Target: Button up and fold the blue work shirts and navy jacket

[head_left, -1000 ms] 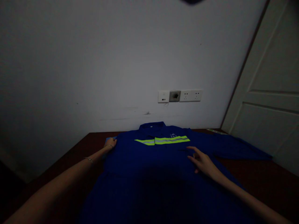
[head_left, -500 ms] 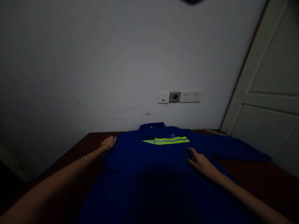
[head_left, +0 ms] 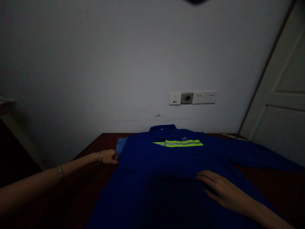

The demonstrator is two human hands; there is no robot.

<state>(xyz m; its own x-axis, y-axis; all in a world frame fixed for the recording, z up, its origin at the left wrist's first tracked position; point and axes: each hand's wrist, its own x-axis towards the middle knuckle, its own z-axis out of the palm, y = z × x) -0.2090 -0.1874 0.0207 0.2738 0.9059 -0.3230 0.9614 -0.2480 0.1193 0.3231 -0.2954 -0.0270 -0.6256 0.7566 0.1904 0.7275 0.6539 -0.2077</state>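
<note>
A dark blue work jacket (head_left: 147, 156) lies spread on a dark red-brown table, its collar toward the wall. Across the chest runs a yellow-green reflective strip (head_left: 184, 143) with a grey band. My left hand (head_left: 110, 156), a bracelet at the wrist, is closed at the jacket's left side edge, fingers curled on the fabric. Just beyond it a lighter blue piece of cloth (head_left: 121, 145) shows beside the jacket's shoulder. My right hand (head_left: 220, 187) rests on the lower right of the jacket front, fingers stretched out and holding nothing. The jacket's lower part is in deep shadow.
The table (head_left: 106, 139) stands against a white wall (head_left: 133, 63) with a row of sockets (head_left: 203, 98). At the right is a pale panelled door (head_left: 288, 111). One jacket sleeve (head_left: 262, 152) stretches toward it. A flat strip (head_left: 234, 136) lies at the table's back right.
My left hand has come down along the jacket's left edge and curled, uncovering the lighter blue cloth. My right hand has moved nearer over the jacket. The view has turned slightly left.
</note>
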